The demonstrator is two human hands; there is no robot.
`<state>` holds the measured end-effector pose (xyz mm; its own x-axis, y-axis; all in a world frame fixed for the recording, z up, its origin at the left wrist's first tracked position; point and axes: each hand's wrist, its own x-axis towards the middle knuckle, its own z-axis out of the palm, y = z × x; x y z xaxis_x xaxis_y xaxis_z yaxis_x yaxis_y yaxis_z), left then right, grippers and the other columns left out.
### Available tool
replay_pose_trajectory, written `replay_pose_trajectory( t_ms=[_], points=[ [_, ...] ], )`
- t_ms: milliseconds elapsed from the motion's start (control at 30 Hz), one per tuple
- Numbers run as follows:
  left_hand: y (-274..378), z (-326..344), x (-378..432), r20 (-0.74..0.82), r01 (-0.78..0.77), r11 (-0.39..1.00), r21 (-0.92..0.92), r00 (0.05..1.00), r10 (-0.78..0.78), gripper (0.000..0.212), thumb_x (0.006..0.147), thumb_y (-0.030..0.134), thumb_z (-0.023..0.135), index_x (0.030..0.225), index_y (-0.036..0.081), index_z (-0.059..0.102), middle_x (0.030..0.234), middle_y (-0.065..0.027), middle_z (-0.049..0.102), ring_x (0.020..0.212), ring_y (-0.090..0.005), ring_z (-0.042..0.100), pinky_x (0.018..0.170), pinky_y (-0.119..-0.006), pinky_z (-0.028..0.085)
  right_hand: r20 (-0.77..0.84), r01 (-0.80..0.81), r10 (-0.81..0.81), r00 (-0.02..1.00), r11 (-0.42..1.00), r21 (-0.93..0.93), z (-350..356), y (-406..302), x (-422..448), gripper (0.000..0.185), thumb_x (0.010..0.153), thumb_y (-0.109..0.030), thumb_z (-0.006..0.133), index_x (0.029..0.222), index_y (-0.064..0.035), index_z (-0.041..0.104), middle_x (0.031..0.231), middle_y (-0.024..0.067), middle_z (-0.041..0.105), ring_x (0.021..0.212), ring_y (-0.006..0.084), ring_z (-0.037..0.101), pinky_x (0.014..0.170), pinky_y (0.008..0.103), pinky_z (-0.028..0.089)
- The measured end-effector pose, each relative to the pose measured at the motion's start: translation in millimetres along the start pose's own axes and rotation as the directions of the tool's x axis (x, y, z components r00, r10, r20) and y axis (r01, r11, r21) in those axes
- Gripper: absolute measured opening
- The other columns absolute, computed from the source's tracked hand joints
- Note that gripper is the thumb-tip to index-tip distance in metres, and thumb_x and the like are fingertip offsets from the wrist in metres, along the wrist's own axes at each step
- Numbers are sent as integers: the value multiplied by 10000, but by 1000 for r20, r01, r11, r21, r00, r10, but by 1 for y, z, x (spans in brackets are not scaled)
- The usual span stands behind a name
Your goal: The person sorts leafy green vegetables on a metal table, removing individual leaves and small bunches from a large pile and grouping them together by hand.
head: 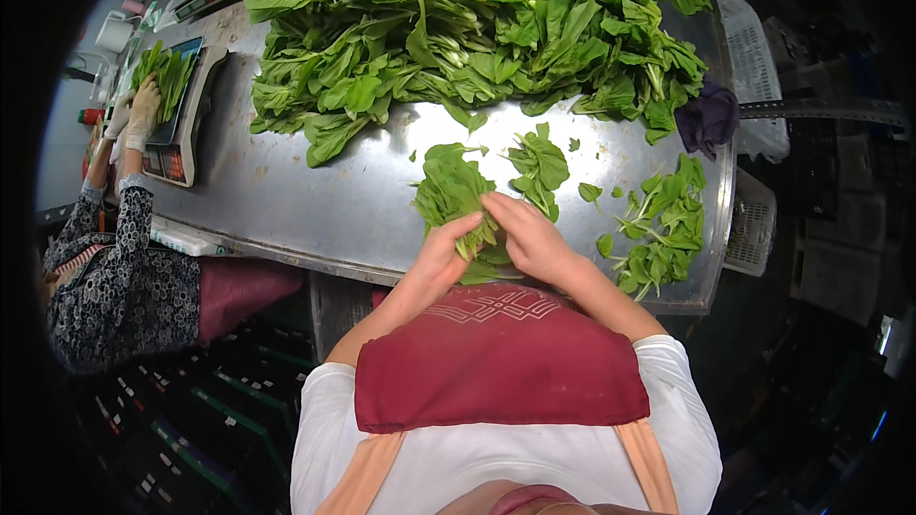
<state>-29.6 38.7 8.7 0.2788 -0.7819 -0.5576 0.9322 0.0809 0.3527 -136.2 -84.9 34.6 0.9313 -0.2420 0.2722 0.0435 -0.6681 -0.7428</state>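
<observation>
My left hand [445, 250] is closed round the lower part of a bunch of leafy greens [452, 186], its thumb along the stems. My right hand [526, 232] touches the bunch from the right with fingers extended and close together; whether it grips any leaf cannot be told. More loose leaves [494, 266] lie under my hands at the table's near edge. Just beyond my right hand rests a small group of leaves [542, 161] on the metal table [286, 186]. A large heap of greens [429, 36] covers the far side.
Loose leaves [665, 225] are spread near the table's right end, below a dark purple cloth [707, 114]. At the left, a co-worker's gloved hands [143, 111] hold greens over a weighing scale [193, 114]. White plastic crates [750, 225] stand beyond the right edge.
</observation>
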Motion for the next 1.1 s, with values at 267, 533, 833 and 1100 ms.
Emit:
replay_pose_trajectory(
  t_ms=[267,533,833,1100],
  points=[
    [4,-2,2,13,-53,998,28,999,53,296,763,48,570,1047,-7,510,989,-91,571,905,-181,551,787,-298,448,-54,-360,407,912,856,371,1,-8,0,245,766,-100,565,994,-15,536,994,101,539,845,191,541,707,272,440],
    [-1,9,-2,-13,-136,988,70,990,137,272,780,27,539,1046,-21,503,990,-120,568,897,-193,551,800,-307,450,-88,-62,44,995,974,-220,6,-1,-1,179,713,-124,604,867,-36,579,1139,119,474,970,308,481,800,356,403],
    [19,-11,9,1,-62,995,-74,998,62,170,793,103,548,909,-20,532,864,-137,565,832,-234,547,770,-342,467,-301,-528,435,849,727,-439,-65,117,46,266,751,-233,552,937,-44,563,821,167,589,666,349,573,574,414,469],
    [16,-21,11,-28,-26,992,-126,999,23,165,800,85,533,929,-16,514,902,-102,555,847,-220,546,766,-349,472,-433,-531,533,727,836,139,-81,135,-15,194,749,-91,581,914,-17,512,692,95,552,555,196,543,504,300,446]
  ],
)
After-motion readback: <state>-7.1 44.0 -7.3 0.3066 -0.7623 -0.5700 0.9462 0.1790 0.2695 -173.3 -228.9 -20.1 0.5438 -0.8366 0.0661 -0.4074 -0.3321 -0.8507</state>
